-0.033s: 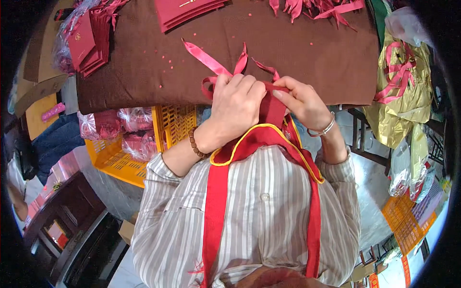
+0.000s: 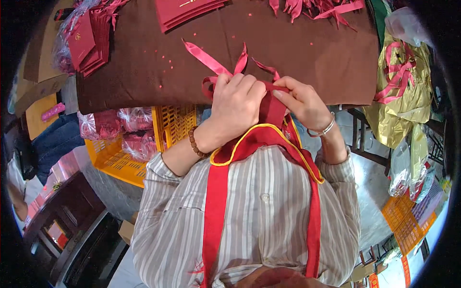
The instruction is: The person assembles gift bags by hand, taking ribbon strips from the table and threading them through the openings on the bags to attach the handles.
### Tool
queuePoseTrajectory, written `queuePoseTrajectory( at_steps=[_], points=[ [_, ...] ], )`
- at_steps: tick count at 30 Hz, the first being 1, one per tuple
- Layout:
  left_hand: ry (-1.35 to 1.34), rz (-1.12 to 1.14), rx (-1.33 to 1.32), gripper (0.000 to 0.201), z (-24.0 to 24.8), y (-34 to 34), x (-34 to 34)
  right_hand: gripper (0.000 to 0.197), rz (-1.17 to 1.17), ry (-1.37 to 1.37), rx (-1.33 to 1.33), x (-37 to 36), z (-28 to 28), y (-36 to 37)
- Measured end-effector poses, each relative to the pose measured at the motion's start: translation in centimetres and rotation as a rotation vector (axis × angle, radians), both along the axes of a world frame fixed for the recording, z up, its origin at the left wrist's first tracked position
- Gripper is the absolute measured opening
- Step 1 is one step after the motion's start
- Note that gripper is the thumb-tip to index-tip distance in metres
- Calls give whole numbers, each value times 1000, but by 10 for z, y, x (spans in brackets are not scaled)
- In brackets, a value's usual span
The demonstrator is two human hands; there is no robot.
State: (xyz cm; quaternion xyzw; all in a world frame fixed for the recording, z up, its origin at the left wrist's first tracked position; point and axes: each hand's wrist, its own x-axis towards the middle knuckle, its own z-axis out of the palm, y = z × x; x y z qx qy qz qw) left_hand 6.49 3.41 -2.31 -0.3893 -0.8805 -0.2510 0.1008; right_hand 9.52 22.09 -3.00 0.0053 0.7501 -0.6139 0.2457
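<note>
In front of my chest, both hands work on a flat dark red piece (image 2: 272, 109) with pink-red ribbons; its lower part runs down behind my apron (image 2: 259, 137), and I cannot tell its exact kind. My left hand (image 2: 236, 103) is closed, knuckles up, around a ribbon (image 2: 206, 54) whose ends and a loop stick out beyond the fingers. Close on its right, my right hand (image 2: 303, 102) pinches a ribbon between thumb and forefinger at the top of the dark red piece. Another ribbon end (image 2: 266, 68) points away over the brown cloth. The fingers partly hide the ribbons.
A brown-covered table (image 2: 297, 53) lies ahead, bearing red folders (image 2: 189, 12), stacked red pouches (image 2: 89, 45) and loose ribbons (image 2: 331, 12). Below its left front stands a yellow crate (image 2: 117, 165) with wrapped red bundles. Gold wrapping (image 2: 398, 105) hangs at right.
</note>
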Motion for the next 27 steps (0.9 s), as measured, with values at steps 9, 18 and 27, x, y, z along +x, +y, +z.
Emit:
queuePoseTrajectory(
  at_steps=[9, 18, 27],
  points=[
    [32, -73, -82, 4, 0, -4, -6, 22, -40, -66, -87, 3, -4, -1],
    [221, -170, -224, 11, 14, 5, -2, 17, -124, 320, 101, 8, 5, -15],
    [275, -140, -313, 12, 13, 8, 6, 17, -126, 379, 134, 13, 3, -15]
  ],
)
